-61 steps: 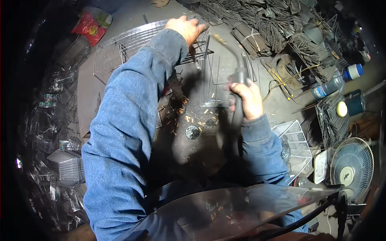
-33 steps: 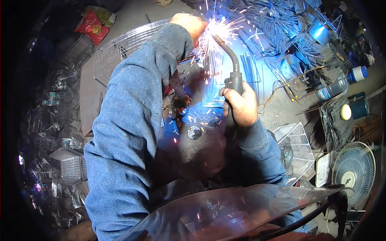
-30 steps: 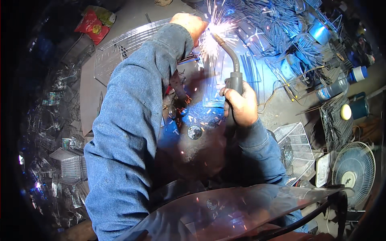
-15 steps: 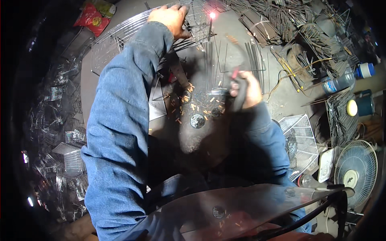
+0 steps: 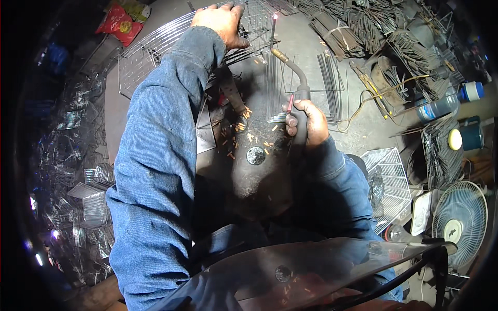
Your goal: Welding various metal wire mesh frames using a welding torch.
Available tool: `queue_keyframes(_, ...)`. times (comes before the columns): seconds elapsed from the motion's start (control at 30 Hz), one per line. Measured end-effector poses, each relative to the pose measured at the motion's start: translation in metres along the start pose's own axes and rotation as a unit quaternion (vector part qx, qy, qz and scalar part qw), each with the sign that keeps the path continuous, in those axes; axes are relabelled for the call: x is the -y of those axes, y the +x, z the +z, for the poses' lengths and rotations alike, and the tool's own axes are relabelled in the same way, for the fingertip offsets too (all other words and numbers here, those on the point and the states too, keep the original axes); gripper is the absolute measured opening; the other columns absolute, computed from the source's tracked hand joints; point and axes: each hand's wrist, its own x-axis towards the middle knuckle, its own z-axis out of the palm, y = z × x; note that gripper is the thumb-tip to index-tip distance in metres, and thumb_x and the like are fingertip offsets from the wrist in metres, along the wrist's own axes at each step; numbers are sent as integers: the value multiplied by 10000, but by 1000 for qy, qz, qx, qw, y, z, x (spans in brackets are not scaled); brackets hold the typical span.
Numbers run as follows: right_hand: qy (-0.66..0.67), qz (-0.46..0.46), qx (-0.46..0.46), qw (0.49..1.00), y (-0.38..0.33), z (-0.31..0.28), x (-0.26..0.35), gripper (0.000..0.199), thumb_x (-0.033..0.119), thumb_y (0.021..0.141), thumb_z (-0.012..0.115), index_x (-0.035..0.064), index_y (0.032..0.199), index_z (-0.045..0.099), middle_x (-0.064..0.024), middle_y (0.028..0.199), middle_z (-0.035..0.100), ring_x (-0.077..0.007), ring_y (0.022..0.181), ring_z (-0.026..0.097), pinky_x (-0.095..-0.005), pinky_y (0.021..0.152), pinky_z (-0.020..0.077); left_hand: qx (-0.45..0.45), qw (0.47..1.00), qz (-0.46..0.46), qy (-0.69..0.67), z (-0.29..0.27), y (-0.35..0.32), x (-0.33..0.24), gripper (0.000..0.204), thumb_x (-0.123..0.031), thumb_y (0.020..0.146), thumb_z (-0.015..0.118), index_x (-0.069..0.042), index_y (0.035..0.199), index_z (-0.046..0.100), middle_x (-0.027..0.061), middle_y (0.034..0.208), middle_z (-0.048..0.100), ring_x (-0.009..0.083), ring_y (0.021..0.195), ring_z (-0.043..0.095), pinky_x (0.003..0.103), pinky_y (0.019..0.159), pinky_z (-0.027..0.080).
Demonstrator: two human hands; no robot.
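Left grip (image 5: 220,25): fingers part-spread, laid over the upper side of a wire rack (image 5: 161,44), directly beneath the palm; whether it clasps the wires cannot be told. Right grip (image 5: 314,124): closed around the handle of a gooseneck welding torch (image 5: 298,70), neck projecting beyond the fingers, nozzle near the rack's right end.
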Motion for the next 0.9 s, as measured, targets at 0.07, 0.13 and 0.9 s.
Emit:
queue_keyframes(0.07,-12,-5,-6,1000,-1,1,3,277,186,816,519,9,1028,532,-85,831,593,-118,554,482,-251,467,418,3,1000,3,-6,1,3,-2,857,-521,628,717,-159,1335,394,102,1309,474,292,1201,458,486,960,397)
queue_keyframes(0.13,-5,-3,-14,1000,-1,-2,6,278,186,819,520,7,1032,521,-88,828,584,-116,555,484,-249,466,418,25,1000,-13,-2,-7,5,-14,845,-509,634,722,-168,1335,395,95,1307,478,297,1207,453,491,969,388)
queue_keyframes(0.9,-242,-49,-38,968,-13,24,5,110,114,786,543,22,835,513,-40,572,482,-129,440,454,-277,414,394,-38,999,14,14,9,-6,9,868,-477,608,742,-146,1333,397,98,1336,451,315,1188,463,466,965,397)
